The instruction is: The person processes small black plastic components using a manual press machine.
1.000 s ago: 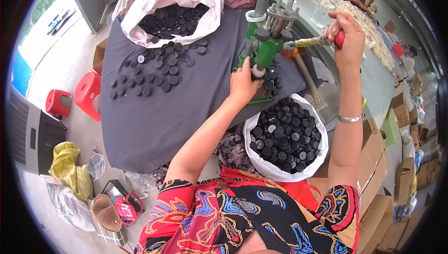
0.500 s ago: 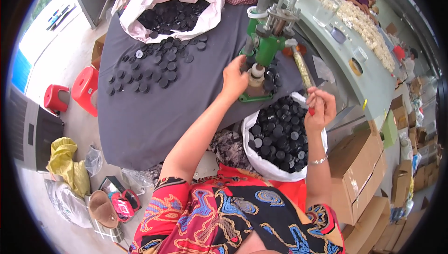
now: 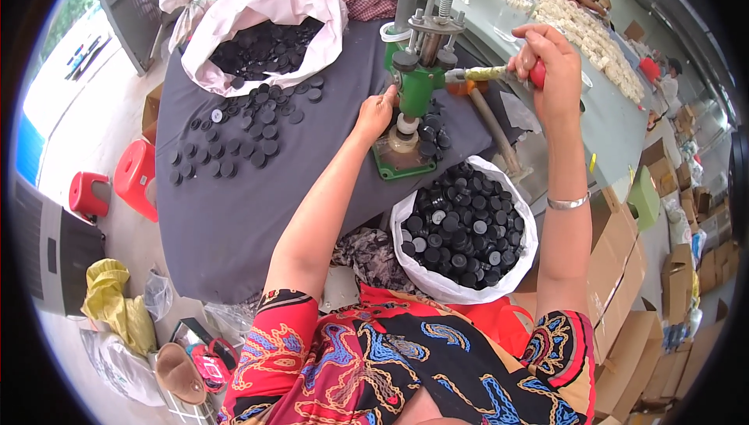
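Observation:
A green hand press (image 3: 420, 93) stands on the grey cloth, its white plunger tip (image 3: 406, 124) down against a pale ring-shaped seat (image 3: 403, 141). My right hand (image 3: 555, 74) is raised and closed around the red knob at the end of the press lever (image 3: 485, 73). The lever, wrapped in yellowish tape, points out level to the right. My left hand (image 3: 375, 117) is at the left side of the press, its fingers drawn together and partly hidden. Anything in them is too small to make out. Several black caps (image 3: 430, 130) lie just right of the press.
A white sack (image 3: 341, 15) of black discs stands at the far left, with loose discs (image 3: 261, 124) spread before it. Another white sack (image 3: 529, 226) full of black caps sits below the press. A hammer (image 3: 497, 132) lies right of the press. Cardboard boxes (image 3: 612, 261) stand at right.
My right hand has risen, swinging the lever up from pointing down toward me to level. My left hand stays beside the press. The whole view has shifted slightly.

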### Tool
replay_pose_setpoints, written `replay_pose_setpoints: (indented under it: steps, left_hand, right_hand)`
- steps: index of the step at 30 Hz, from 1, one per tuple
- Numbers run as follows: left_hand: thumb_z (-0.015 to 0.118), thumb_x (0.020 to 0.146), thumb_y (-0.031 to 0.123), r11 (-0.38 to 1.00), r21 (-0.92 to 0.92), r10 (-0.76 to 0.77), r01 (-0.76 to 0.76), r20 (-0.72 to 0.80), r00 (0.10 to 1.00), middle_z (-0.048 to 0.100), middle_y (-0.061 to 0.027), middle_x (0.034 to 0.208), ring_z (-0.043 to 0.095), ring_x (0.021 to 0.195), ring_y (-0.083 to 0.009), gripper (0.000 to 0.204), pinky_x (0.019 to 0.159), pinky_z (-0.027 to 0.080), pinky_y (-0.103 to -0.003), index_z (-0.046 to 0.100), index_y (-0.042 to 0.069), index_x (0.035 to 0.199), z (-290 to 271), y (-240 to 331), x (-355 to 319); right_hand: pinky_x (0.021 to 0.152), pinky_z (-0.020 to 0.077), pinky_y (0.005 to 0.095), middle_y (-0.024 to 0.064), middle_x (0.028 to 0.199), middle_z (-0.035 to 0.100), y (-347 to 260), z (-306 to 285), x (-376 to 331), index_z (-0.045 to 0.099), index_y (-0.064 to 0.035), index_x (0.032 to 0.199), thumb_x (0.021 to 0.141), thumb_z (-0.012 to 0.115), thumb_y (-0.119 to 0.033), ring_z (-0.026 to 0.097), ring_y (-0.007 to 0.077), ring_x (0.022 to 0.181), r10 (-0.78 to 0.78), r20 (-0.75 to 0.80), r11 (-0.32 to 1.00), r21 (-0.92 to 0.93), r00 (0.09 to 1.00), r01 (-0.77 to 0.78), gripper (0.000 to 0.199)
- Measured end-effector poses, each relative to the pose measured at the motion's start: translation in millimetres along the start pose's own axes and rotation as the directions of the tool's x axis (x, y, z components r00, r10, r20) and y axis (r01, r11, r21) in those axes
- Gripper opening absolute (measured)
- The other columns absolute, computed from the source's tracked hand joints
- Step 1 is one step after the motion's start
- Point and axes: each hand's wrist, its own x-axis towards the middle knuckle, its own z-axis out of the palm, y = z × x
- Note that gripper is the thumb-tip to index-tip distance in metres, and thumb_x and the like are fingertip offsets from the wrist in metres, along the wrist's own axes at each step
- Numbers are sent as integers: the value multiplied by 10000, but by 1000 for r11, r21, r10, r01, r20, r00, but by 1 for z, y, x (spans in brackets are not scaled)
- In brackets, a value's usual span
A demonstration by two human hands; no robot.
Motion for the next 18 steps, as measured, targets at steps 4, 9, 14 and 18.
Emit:
replay_pose_setpoints:
  steps: [4, 9, 14, 18]
  left_hand:
    - [404, 974, 465, 998, -20, -65, 65, 7, 998, 692, -209, 961, 642, 989, -337, 567, 874, 461, -381, 694, -23, 959, 3, 2, -2]
    - [417, 985, 410, 942, -321, -91, 101, 47, 995, 675, -174, 1098, 630, 1033, -276, 531, 881, 454, -370, 626, -70, 1080, 5, 12, -13]
    - [429, 1001, 369, 987, -14, 149, -161, -314, 938, 671, -68, 1000, 616, 936, -169, 441, 801, 470, -302, 639, -9, 1086, -5, -4, -53]
    - [459, 981, 255, 886, 412, 375, -212, -370, 850, 669, -161, 1021, 640, 941, -285, 330, 841, 478, -363, 638, -7, 1070, -26, -29, -106]
  right_hand:
    - [584, 494, 281, 26, 568, 502, -2, 0, 9, 637, 57, 913, 881, 563, -145, 489, 109, 500, 25, 5, 1000, -5, 1000, -25, 218]
    - [548, 503, 287, 40, 571, 523, 0, 1, 34, 640, 59, 908, 880, 581, -169, 516, 121, 501, 29, -5, 1000, -7, 1000, -29, 238]
    - [515, 503, 292, 53, 607, 534, 6, 13, 63, 621, 53, 925, 932, 530, -237, 541, 130, 531, 20, -160, 1000, 5, 987, -20, 304]
    - [517, 509, 309, 103, 658, 580, 18, 24, 84, 612, 47, 909, 917, 549, -240, 569, 163, 536, -21, -211, 994, 97, 977, 42, 294]
